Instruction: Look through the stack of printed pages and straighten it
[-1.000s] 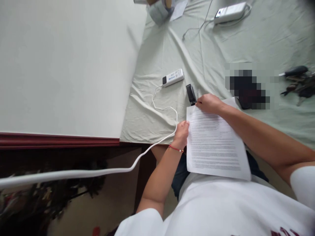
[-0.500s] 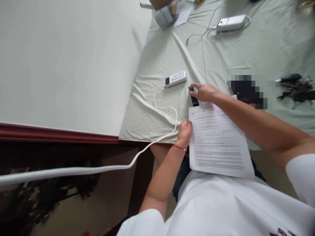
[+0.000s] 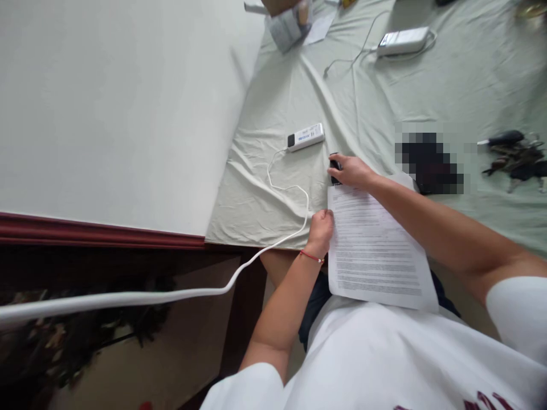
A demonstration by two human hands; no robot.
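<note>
Printed paper [image 3: 376,250] hangs partly over the table's front edge, its lower end against my white shirt. My left hand [image 3: 321,226] is closed on the paper's left edge, thumb and fingers pinched together. At the paper's upper left corner stands a narrow black stapler [image 3: 335,165], mostly covered by my fingers. My right hand [image 3: 351,171] grips it from the right, with the forearm crossing above the paper's upper right part. Whether the paper's corner lies between the stapler's jaws cannot be made out.
A white power bank [image 3: 306,138] with a white cable [image 3: 294,230] lies left of the stapler. Another white power bank [image 3: 404,41] is farther back. A blurred-out dark object [image 3: 431,162] and a bunch of keys [image 3: 515,156] lie right. A wall [image 3: 128,114] bounds the left side.
My right hand has moved slightly towards me and closed further over the stapler, hiding more of it. The paper's upper right corner shows more. My left hand stays put.
</note>
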